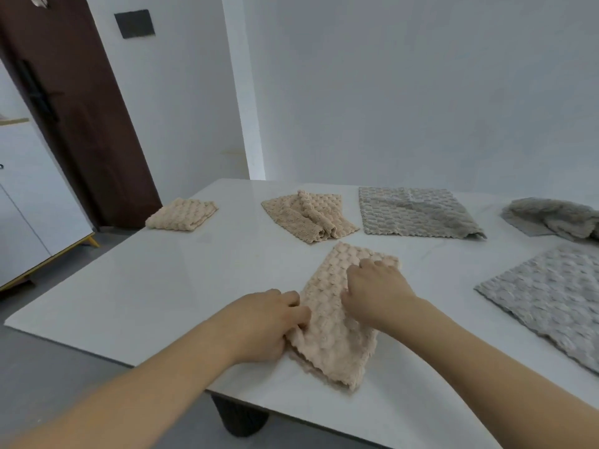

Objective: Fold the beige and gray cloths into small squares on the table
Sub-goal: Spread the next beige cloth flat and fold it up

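Observation:
A beige cloth, folded into a long strip, lies near the front of the white table. My left hand grips its near left edge with curled fingers. My right hand rests on the strip's far half, fingers bent over the cloth. A small folded beige square sits at the far left. A rumpled beige cloth lies behind the strip. One gray cloth is spread flat at the back, another gray cloth at the right, and a crumpled gray cloth at the far right.
A brown door and a white cabinet stand to the left of the table. White walls close the back. The table's front edge runs diagonally beneath my forearms, with a dark table leg below it.

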{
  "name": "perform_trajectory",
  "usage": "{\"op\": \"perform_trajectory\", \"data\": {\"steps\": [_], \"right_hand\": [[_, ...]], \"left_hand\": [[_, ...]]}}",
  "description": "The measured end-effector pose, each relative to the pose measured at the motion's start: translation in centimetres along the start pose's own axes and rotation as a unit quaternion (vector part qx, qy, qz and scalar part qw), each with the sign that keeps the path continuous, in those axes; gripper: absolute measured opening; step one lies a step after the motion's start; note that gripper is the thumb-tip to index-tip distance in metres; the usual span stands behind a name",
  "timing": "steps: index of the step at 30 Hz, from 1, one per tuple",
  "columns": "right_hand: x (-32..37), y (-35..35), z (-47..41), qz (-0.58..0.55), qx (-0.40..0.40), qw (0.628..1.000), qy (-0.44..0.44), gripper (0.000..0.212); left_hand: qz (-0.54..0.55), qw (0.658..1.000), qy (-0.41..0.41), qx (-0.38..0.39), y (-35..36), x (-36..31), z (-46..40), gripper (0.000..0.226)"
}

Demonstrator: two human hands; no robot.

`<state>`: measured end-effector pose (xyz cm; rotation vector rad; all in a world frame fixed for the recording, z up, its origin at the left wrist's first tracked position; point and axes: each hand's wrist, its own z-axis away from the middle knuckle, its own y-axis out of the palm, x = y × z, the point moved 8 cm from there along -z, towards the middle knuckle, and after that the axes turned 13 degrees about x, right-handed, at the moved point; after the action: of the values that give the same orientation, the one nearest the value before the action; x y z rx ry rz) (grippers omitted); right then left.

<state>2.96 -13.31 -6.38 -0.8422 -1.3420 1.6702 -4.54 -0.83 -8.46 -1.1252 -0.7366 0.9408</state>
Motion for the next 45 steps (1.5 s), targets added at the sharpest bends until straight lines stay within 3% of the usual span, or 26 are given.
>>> {"op": "perform_trajectory", "data": {"steps": [3, 5, 9, 13, 16, 20, 25, 29, 32, 34, 37, 39, 42, 45], "right_hand": [[1.8, 2.2, 2.9, -0.047, 0.153, 0.986, -0.046, 0.018], [1.9, 3.2, 4.0, -0.060, 0.211, 0.975, -0.044, 0.020], [1.9, 3.1, 5.5, -0.059, 0.221, 0.972, -0.050, 0.035], [3.2, 3.0, 6.4, -0.020, 0.177, 0.982, -0.068, 0.034], [4.5, 2.6, 7.0, 0.009, 0.126, 0.987, -0.102, 0.016], [4.7, 3.4, 7.5, -0.025, 0.178, 0.979, -0.097, 0.030], [4.1, 4.0, 8.4, -0.008, 0.252, 0.964, -0.083, 0.065], [4.9, 4.3, 8.3, 0.037, 0.215, 0.970, -0.106, 0.059], [4.8, 4.1, 8.0, 0.030, 0.204, 0.972, -0.113, 0.046], [4.5, 3.9, 7.8, 0.008, 0.196, 0.974, -0.116, 0.039], [4.1, 3.7, 7.7, -0.034, 0.196, 0.974, -0.113, 0.039], [3.5, 3.4, 7.4, -0.073, 0.202, 0.970, -0.112, 0.028], [1.5, 2.2, 6.2, -0.210, 0.181, 0.956, -0.097, 0.018], [-0.1, 1.8, 4.9, -0.322, 0.175, 0.925, -0.100, 0.017]], "left_hand": [[0.123, 0.992, -0.035, -0.009, 0.2, 1.2, -0.3, 0.028], [0.152, 0.987, -0.054, 0.016, 0.8, 1.4, -0.5, 0.027], [0.127, 0.985, -0.074, 0.094, 1.3, 0.2, 0.3, 0.013], [0.067, 0.977, -0.113, 0.169, 1.6, -0.4, 2.4, 0.042], [-0.031, 0.986, -0.100, 0.130, 1.6, -0.8, 2.5, 0.043], [-0.017, 0.995, -0.082, 0.049, 1.2, -0.9, 2.6, 0.029], [0.059, 0.993, -0.061, 0.085, 1.8, -0.3, 3.3, 0.018], [0.004, 0.990, -0.066, 0.126, 2.0, -0.8, 4.3, 0.036], [-0.098, 0.991, -0.050, 0.075, 1.3, -1.6, 3.9, 0.033], [-0.101, 0.993, -0.045, 0.038, 1.2, -1.8, 3.4, 0.026], [-0.027, 0.997, -0.076, 0.018, 1.1, -0.8, 2.7, 0.023], [0.082, 0.990, -0.109, 0.025, 1.0, 0.4, 2.4, 0.021], [0.243, 0.962, -0.123, -0.010, 0.3, 1.9, 1.8, 0.028], [0.318, 0.939, -0.121, -0.057, -0.5, 3.1, 0.8, 0.031]]}}
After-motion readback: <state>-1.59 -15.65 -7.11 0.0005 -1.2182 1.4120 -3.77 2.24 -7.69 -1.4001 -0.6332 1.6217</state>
